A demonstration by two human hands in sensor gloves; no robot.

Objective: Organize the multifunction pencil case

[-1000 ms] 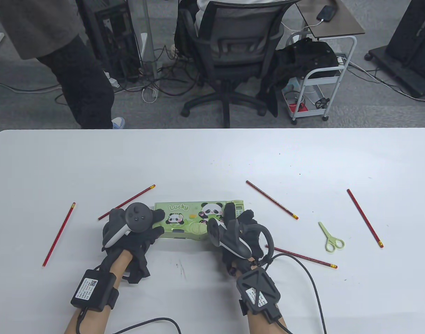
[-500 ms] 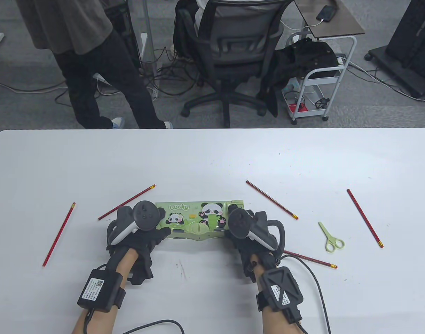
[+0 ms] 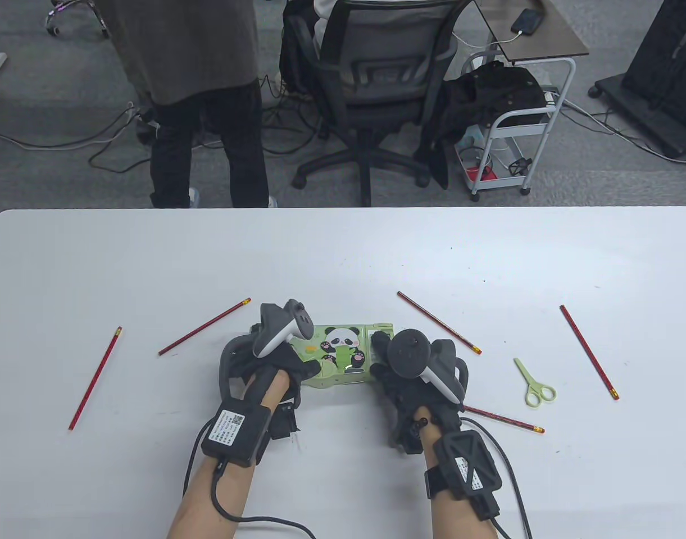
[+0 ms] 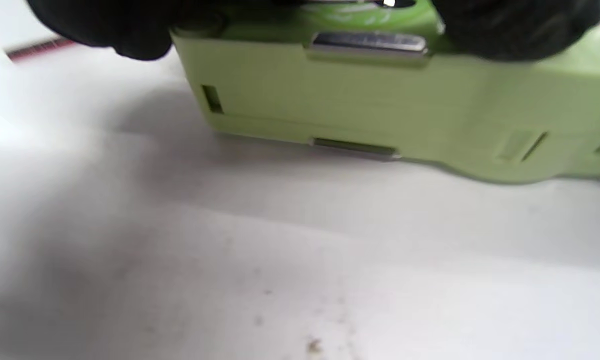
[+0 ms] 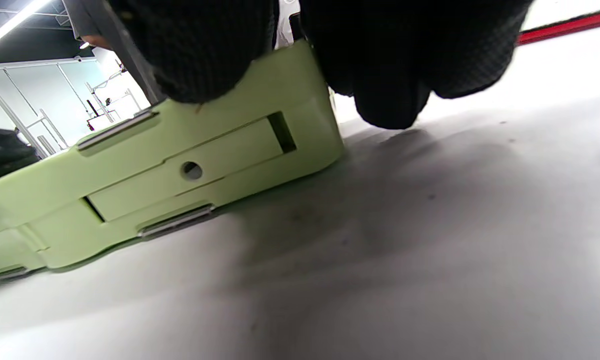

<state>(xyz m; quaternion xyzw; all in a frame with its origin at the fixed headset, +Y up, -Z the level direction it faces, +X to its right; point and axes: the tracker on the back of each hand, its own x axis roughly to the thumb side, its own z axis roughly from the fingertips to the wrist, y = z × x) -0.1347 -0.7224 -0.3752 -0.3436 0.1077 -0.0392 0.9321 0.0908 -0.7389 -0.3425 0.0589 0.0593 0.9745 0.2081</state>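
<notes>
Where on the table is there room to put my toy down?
The table's whole far strip, beyond the pencils, is bare. So is the near left corner, below the leftmost pencil. It is crowded in the middle, where both hands hold the pencil case, and to the right around the scissors.

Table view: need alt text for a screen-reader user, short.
Two black-gloved hands, left hand and right hand, hold the ends of a closed green panda-print plastic pencil case lying on a white table. Five red pencils, including one at far left, and small pale-green scissors lie scattered around it.
</notes>
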